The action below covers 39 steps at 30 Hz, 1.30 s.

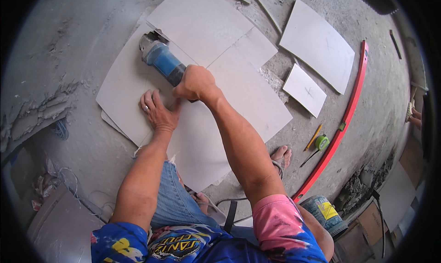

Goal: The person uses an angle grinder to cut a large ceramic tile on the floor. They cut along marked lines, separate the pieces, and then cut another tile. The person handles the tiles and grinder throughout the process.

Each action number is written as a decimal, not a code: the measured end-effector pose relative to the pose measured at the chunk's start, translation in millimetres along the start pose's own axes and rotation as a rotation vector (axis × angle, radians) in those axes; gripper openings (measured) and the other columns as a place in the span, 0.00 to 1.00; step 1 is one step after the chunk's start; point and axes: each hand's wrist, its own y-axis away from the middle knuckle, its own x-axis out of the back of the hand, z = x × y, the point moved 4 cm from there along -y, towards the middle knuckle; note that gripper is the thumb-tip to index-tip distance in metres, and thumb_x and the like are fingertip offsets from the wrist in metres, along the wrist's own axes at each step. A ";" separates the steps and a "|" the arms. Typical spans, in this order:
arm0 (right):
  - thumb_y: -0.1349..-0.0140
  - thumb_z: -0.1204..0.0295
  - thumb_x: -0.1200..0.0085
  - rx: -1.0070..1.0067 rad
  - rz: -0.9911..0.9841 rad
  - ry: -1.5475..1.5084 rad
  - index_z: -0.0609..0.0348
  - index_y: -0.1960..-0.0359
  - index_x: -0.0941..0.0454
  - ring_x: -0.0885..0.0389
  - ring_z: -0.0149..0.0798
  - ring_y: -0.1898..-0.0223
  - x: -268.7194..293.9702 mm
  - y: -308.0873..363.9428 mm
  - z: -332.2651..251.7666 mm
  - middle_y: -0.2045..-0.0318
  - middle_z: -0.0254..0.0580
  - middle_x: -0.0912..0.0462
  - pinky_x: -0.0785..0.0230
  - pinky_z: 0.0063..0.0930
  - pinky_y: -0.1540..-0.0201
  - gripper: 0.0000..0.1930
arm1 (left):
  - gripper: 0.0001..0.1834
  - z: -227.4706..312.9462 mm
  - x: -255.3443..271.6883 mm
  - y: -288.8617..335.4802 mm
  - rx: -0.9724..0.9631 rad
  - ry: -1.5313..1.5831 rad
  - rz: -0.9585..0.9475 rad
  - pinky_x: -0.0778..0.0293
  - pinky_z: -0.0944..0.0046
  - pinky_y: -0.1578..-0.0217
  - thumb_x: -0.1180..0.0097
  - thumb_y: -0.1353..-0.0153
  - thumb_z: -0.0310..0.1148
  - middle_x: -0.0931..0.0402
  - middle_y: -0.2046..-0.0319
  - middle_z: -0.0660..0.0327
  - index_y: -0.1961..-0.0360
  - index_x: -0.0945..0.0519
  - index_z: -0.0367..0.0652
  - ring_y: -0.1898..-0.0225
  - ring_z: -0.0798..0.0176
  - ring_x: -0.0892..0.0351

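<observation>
My right hand (197,83) is wrapped round the rear body of a blue angle grinder (164,61). The grinder's metal head and disc guard (150,41) are at the edge of a line across a large pale tile (121,72); whether the disc touches the tile I cannot tell. Beside the grinder my left hand (159,111) lies on the same tile with its fingers spread, a ring on one finger. More pale tiles (234,97) lie flat around it, with straight seams or cut lines between pieces at the far side.
At the right lie a large tile piece (318,45) and a small one (305,90) marked with a cross. Nearby are a yellow pencil (313,137), a green tape measure (322,142) and a long red spirit level (342,127). A bucket (324,212) stands at lower right.
</observation>
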 end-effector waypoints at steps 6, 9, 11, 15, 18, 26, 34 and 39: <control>0.61 0.58 0.33 -0.005 -0.037 -0.029 0.68 0.72 0.15 0.12 0.52 0.69 -3.3 -5.3 -1.2 0.75 0.55 0.14 0.19 0.39 0.62 0.22 | 0.44 -4.4 2.4 -4.6 -0.026 -0.024 0.024 0.43 0.39 0.35 0.32 0.47 0.61 0.39 0.40 0.50 0.41 0.31 0.39 0.36 0.42 0.42; 0.60 0.58 0.33 -0.016 -0.045 -0.013 0.68 0.71 0.15 0.12 0.52 0.69 -3.4 -3.2 0.3 0.74 0.55 0.14 0.19 0.39 0.62 0.22 | 0.44 -1.8 2.3 -0.9 -0.020 -0.031 0.009 0.43 0.39 0.34 0.32 0.46 0.61 0.39 0.40 0.50 0.41 0.32 0.39 0.36 0.42 0.42; 0.60 0.58 0.33 -0.018 -0.038 -0.005 0.68 0.71 0.14 0.12 0.52 0.69 -4.1 -4.0 1.2 0.74 0.55 0.14 0.19 0.38 0.61 0.23 | 0.44 -1.4 2.1 -1.3 -0.017 -0.032 -0.003 0.43 0.39 0.34 0.32 0.46 0.61 0.40 0.40 0.50 0.41 0.32 0.39 0.36 0.43 0.42; 0.61 0.57 0.33 -0.012 -0.024 0.006 0.69 0.71 0.15 0.12 0.53 0.69 -2.0 -2.6 2.5 0.74 0.56 0.14 0.19 0.39 0.61 0.23 | 0.44 -1.4 -0.2 -0.9 -0.029 -0.045 0.008 0.42 0.39 0.34 0.33 0.46 0.62 0.40 0.40 0.51 0.41 0.32 0.39 0.36 0.42 0.43; 0.61 0.57 0.32 -0.006 -0.017 0.017 0.70 0.71 0.15 0.12 0.54 0.69 -2.1 -0.4 4.0 0.74 0.57 0.14 0.19 0.40 0.61 0.24 | 0.44 -0.9 0.5 0.0 -0.035 -0.038 0.014 0.42 0.40 0.35 0.34 0.46 0.62 0.40 0.41 0.51 0.41 0.32 0.39 0.36 0.42 0.42; 0.61 0.57 0.32 -0.005 -0.004 -0.003 0.70 0.72 0.15 0.13 0.55 0.69 -2.9 6.0 13.4 0.75 0.59 0.15 0.20 0.40 0.62 0.24 | 0.46 -0.2 0.4 -0.8 -0.031 -0.021 0.014 0.44 0.39 0.34 0.37 0.45 0.66 0.40 0.40 0.50 0.41 0.32 0.38 0.36 0.42 0.42; 0.61 0.58 0.33 -0.016 -0.012 0.007 0.71 0.71 0.15 0.12 0.54 0.69 -3.9 9.1 14.3 0.75 0.59 0.14 0.19 0.40 0.61 0.23 | 0.46 -4.0 -2.1 0.2 -0.018 -0.019 0.000 0.45 0.40 0.34 0.39 0.44 0.68 0.40 0.40 0.50 0.40 0.32 0.39 0.36 0.42 0.43; 0.61 0.58 0.33 -0.021 -0.006 0.021 0.70 0.71 0.15 0.12 0.54 0.69 -3.4 8.2 13.8 0.75 0.58 0.14 0.19 0.40 0.61 0.23 | 0.47 -3.5 -2.6 1.0 -0.021 -0.019 0.001 0.44 0.40 0.34 0.39 0.45 0.68 0.40 0.40 0.50 0.39 0.33 0.39 0.35 0.42 0.43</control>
